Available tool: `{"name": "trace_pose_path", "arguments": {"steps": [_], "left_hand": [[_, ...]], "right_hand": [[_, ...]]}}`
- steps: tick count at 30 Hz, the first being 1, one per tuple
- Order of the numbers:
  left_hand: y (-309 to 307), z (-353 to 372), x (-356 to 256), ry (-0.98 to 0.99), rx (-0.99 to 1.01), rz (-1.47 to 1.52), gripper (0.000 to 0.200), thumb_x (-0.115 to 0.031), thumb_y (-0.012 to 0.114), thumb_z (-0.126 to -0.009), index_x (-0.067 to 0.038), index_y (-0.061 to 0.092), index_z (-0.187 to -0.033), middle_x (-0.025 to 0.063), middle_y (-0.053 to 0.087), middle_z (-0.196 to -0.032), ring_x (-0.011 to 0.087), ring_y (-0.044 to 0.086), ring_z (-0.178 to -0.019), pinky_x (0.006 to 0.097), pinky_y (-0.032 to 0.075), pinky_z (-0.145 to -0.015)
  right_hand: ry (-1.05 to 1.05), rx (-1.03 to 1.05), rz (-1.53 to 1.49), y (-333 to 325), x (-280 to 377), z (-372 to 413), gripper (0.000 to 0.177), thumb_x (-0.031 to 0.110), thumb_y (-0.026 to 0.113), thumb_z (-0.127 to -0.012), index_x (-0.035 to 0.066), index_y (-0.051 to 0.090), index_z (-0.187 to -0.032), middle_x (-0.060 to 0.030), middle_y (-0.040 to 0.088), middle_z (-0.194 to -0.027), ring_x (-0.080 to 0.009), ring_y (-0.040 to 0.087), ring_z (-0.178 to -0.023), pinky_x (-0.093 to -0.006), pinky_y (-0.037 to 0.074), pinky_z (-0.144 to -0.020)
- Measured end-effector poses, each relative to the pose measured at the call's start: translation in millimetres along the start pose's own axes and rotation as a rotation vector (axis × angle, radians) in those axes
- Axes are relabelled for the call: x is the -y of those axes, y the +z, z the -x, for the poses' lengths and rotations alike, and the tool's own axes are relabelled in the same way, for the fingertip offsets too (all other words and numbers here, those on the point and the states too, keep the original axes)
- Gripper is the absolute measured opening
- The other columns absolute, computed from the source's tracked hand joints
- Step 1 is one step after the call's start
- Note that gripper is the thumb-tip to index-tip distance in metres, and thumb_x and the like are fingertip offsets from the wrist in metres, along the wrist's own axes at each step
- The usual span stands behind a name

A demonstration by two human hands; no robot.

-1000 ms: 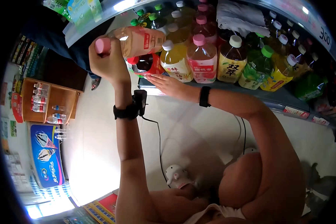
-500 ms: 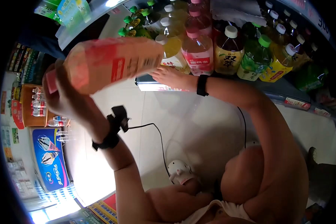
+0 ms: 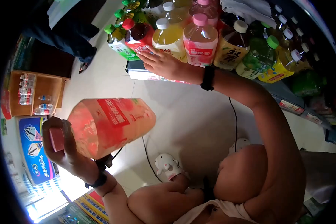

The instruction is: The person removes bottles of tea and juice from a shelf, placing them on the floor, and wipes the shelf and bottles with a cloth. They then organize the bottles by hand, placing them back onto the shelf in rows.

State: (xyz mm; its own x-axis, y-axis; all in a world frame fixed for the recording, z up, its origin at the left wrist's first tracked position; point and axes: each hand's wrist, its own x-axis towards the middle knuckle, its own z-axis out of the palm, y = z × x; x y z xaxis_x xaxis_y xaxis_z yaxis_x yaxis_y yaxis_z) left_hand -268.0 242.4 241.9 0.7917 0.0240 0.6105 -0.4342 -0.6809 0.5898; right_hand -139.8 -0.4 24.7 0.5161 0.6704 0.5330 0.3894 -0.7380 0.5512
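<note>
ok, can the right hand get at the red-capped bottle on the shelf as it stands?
Probably yes: the right hand looks empty, its fingers spread at the front of the red-capped bottle, and nothing seems to stand between them. Whether they touch, I can't tell.

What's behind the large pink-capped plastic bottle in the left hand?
Beyond the bottle, pale tiled floor and a black cable coming out from behind it are visible. What it covers is hidden.

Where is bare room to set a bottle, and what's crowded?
Bare floor shows between the wooden cabinet and the shelf edge, and between that edge and the white slippers, cables aside. The shelf is crowded: bottles stand packed behind the right hand.
</note>
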Motion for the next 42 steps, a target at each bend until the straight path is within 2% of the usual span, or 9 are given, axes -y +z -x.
{"name": "trace_pose_path", "arguments": {"steps": [5, 13, 14, 16, 18, 22, 26, 34, 42], "left_hand": [[10.4, -8.8, 0.4, 0.067, -0.072, 0.076, 0.025, -0.022, 0.066, -0.075, -0.005, 0.059, -0.092, 0.0041, 0.059, -0.084, 0.0138, 0.057, -0.075, 0.0223, 0.044, -0.065], [11.7, -17.5, 23.3, 0.208, -0.01, -0.097, 0.026, -0.026, 0.07, -0.074, -0.007, 0.06, -0.088, 0.0031, 0.061, -0.082, 0.0141, 0.059, -0.073, 0.0218, 0.045, -0.061], [11.5, -17.7, 25.7, 0.225, 0.003, -0.125, 0.025, -0.026, 0.07, -0.074, -0.007, 0.06, -0.088, 0.0033, 0.062, -0.083, 0.0145, 0.059, -0.073, 0.022, 0.045, -0.061], [13.3, -17.4, 28.7, 0.239, 0.041, -0.098, 0.023, -0.024, 0.069, -0.075, -0.008, 0.06, -0.088, 0.0034, 0.062, -0.083, 0.0146, 0.06, -0.074, 0.0225, 0.046, -0.061], [14.9, -16.9, 29.9, 0.254, 0.085, -0.076, 0.021, -0.021, 0.069, -0.075, -0.008, 0.06, -0.088, 0.0036, 0.062, -0.083, 0.0147, 0.06, -0.074, 0.023, 0.046, -0.061], [19.8, -20.5, 32.0, 0.258, 0.195, -0.056, 0.019, -0.018, 0.069, -0.075, -0.008, 0.06, -0.089, 0.0036, 0.062, -0.083, 0.0147, 0.06, -0.074, 0.0227, 0.047, -0.061], [27.9, -21.5, 35.6, 0.254, 0.219, -0.051, 0.019, -0.017, 0.069, -0.074, -0.008, 0.06, -0.089, 0.0035, 0.062, -0.082, 0.0148, 0.06, -0.074, 0.0225, 0.047, -0.061], [37.4, -20.5, 35.0, 0.211, 0.223, -0.097, 0.019, -0.017, 0.069, -0.074, -0.008, 0.06, -0.087, 0.0033, 0.062, -0.081, 0.0148, 0.06, -0.073, 0.0227, 0.046, -0.06], [42.7, -19.4, 36.4, 0.187, 0.208, -0.097, 0.015, -0.017, 0.069, -0.075, -0.008, 0.06, -0.082, 0.0035, 0.061, -0.078, 0.0138, 0.059, -0.071, 0.0228, 0.046, -0.061]], "right_hand": [[0.065, -0.046, -0.281, -39.8, -26.7, -4.6, 0.023, 0.013, 0.057, -0.076, 0.006, 0.059, -0.098, -0.0117, 0.048, -0.126, -0.0246, 0.04, -0.122, -0.0485, 0.03, -0.103], [0.52, -0.074, -0.22, -121.8, -134.0, 21.8, 0.031, 0.018, 0.053, -0.082, 0.017, 0.058, -0.113, -0.0094, 0.053, -0.113, -0.0256, 0.056, -0.093, -0.0417, 0.049, -0.073], [0.709, 0.158, -0.14, -161.9, -138.3, 2.4, 0.036, 0.012, 0.057, -0.08, 0.0, 0.052, -0.114, -0.0182, 0.057, -0.103, -0.0315, 0.055, -0.096, -0.039, 0.045, -0.085], [0.935, 0.28, -0.065, -168.7, -159.5, 11.8, 0.039, 0.009, 0.055, -0.079, -0.002, 0.052, -0.117, -0.0173, 0.05, -0.12, -0.0337, 0.05, -0.107, -0.0368, 0.041, -0.093], [0.625, 0.169, -0.252, -101.3, -250.8, 107.7, 0.055, 0.015, 0.061, -0.078, 0.017, 0.043, -0.13, -0.0121, 0.046, -0.128, -0.0295, 0.05, -0.112, -0.0338, 0.042, -0.09], [0.799, 0.552, -0.613, -116.2, -277.3, 140.3, 0.062, 0.014, 0.06, -0.079, 0.019, 0.037, -0.136, -0.0123, 0.04, -0.137, -0.0235, 0.041, -0.123, -0.0328, 0.035, -0.098], [0.719, 0.413, -0.684, -94.7, -268.8, 155.2, 0.067, 0.011, 0.065, -0.075, 0.018, 0.037, -0.136, -0.0121, 0.043, -0.134, -0.0226, 0.042, -0.122, -0.0326, 0.035, -0.099], [1.154, 0.069, 0.056, -147.8, -262.9, 136.2, 0.037, 0.015, 0.054, -0.081, 0.003, 0.052, -0.116, -0.0231, 0.052, -0.116, -0.037, 0.05, -0.108, -0.0395, 0.039, -0.093], [0.816, -0.269, 0.898, -178.4, -284.3, 163.8, 0.036, 0.031, 0.051, -0.085, 0.003, 0.056, -0.108, -0.0224, 0.058, -0.102, -0.038, 0.055, -0.096, -0.0436, 0.044, -0.084]]}}
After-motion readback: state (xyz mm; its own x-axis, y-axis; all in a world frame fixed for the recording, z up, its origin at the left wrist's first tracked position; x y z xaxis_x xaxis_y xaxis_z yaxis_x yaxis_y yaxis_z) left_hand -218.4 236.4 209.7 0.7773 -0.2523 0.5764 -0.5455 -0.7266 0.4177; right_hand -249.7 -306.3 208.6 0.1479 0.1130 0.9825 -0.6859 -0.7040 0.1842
